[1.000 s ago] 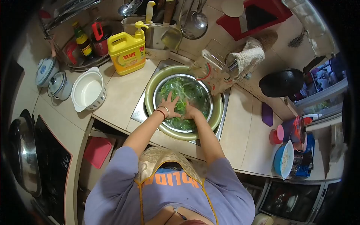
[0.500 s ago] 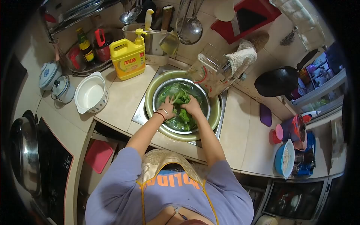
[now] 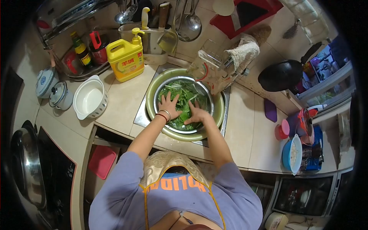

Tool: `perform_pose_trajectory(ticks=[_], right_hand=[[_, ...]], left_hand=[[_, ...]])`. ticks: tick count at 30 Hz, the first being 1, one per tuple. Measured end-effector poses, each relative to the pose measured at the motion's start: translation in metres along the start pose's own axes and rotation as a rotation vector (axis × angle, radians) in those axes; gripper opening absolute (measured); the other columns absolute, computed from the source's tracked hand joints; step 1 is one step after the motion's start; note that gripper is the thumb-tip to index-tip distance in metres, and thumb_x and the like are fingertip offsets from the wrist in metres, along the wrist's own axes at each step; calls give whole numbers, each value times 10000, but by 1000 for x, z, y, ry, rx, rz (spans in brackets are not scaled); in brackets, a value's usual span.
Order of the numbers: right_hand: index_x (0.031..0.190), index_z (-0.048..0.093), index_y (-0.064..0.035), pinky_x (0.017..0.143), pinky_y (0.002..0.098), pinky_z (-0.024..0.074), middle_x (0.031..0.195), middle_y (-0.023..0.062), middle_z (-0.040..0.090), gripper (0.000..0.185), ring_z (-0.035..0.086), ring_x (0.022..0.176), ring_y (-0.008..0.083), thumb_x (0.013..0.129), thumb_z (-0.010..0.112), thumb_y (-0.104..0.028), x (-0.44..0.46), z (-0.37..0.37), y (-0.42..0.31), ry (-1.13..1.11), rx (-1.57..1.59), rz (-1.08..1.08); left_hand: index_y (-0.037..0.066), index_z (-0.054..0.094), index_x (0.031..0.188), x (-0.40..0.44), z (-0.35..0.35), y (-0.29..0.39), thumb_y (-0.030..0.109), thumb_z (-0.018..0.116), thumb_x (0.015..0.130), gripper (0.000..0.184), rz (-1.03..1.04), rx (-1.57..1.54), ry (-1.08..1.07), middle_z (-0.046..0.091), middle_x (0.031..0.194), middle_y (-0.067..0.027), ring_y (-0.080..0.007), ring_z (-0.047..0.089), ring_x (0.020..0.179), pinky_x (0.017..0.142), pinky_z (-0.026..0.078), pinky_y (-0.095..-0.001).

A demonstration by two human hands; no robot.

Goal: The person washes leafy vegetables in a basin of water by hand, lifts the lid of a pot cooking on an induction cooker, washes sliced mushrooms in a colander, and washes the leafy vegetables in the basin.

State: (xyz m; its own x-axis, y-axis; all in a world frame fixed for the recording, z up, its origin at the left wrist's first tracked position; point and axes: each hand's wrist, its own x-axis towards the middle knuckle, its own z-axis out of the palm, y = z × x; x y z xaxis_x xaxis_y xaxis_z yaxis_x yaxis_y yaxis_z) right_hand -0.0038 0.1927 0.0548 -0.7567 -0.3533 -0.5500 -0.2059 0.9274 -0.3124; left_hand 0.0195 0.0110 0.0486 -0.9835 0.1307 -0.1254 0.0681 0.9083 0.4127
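Note:
Leafy greens (image 3: 183, 91) lie in water in a steel basin (image 3: 210, 100), which sits inside a larger olive-green basin (image 3: 219, 109) over the sink. My left hand (image 3: 170, 107), with bangles at the wrist, rests on the greens at the left, fingers spread. On the right side of the leaves is my right hand (image 3: 197, 114), its thumb and fingers apart. Both palms face down on the greens and neither hand grips anything. Parts of the leaves are hidden under the hands.
A yellow detergent jug (image 3: 125, 61) and a white pot (image 3: 91, 97) stand on the left counter. The faucet, wrapped in cloth (image 3: 245, 51), reaches over the basin's back right. A blue colander (image 3: 292, 155) stands at far right. A black wok (image 3: 280, 75) hangs on the wall.
Both hands have let go of the greens they were gathering and now lie spread on top of them. The leaves have sunk and spread out in the basin. The view has shifted slightly.

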Motion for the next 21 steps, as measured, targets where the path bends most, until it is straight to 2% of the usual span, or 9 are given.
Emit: perform_pose_trajectory(ticks=[1,4,5,8,9,12,15,17,21], right_hand=[[1427,-76,-119,1054,470,252,1448,265,102,1272,162,1326,427,550,803,-398,14,18,2,-1,-62,37],[1424,-91,-128,1046,459,278,1465,235,55,1237,172,1319,442,579,792,-317,41,38,-7,-117,-114,229],[1421,118,-88,1012,433,336,1409,250,244,1012,315,1271,399,628,735,-210,39,42,-7,28,-103,202],[1309,366,-79,934,418,411,1253,257,453,745,485,1132,363,638,683,-146,55,37,13,97,-134,141],[1216,450,-17,876,388,442,1068,251,567,631,547,1014,378,623,650,-105,51,43,16,373,-127,25],[1181,479,-23,829,380,472,1040,211,587,582,579,975,334,628,654,-75,58,40,16,468,295,136],[1219,443,-25,781,370,489,1058,166,580,575,590,932,283,669,611,-36,61,42,22,272,1135,-16],[1214,451,-20,776,355,483,1063,134,580,565,586,924,249,674,613,-8,62,43,21,212,1349,-28],[1192,472,-14,770,340,476,1072,104,581,541,586,916,230,678,642,-14,51,32,24,206,1629,-213]], left_hand=[[225,195,1412,3,4,-2,434,713,664,934,-25,0,-98,94,1439,-241,-490,201,1279,1011,303,-514],[264,69,1438,11,8,-7,508,726,623,1075,-52,12,-301,28,1465,-233,-476,240,1276,1024,305,-486],[259,55,1439,12,9,-8,499,722,632,1074,-56,38,-332,25,1469,-221,-457,273,1270,1022,319,-466],[217,13,1438,10,9,-8,365,780,604,1143,-52,35,-340,59,1454,-247,-416,341,1249,1017,348,-418],[199,11,1437,14,10,-11,338,788,598,1152,-61,-1,-360,71,1446,-264,-422,338,1247,1017,347,-409],[138,27,1434,22,16,-17,229,791,589,1143,-80,-139,-358,154,1423,-280,-404,363,1235,1013,349,-384],[105,76,1431,32,22,-28,130,769,580,1097,-2,-445,-307,271,1390,-255,-355,387,1230,1011,352,-351],[61,149,1419,33,33,-35,41,737,578,1026,101,-643,-162,431,1299,-220,-278,431,1201,991,357,-303],[80,252,1401,9,-11,-13,-60,673,592,922,105,-944,-122,500,1244,-134,-213,496,1098,940,371,-254]])
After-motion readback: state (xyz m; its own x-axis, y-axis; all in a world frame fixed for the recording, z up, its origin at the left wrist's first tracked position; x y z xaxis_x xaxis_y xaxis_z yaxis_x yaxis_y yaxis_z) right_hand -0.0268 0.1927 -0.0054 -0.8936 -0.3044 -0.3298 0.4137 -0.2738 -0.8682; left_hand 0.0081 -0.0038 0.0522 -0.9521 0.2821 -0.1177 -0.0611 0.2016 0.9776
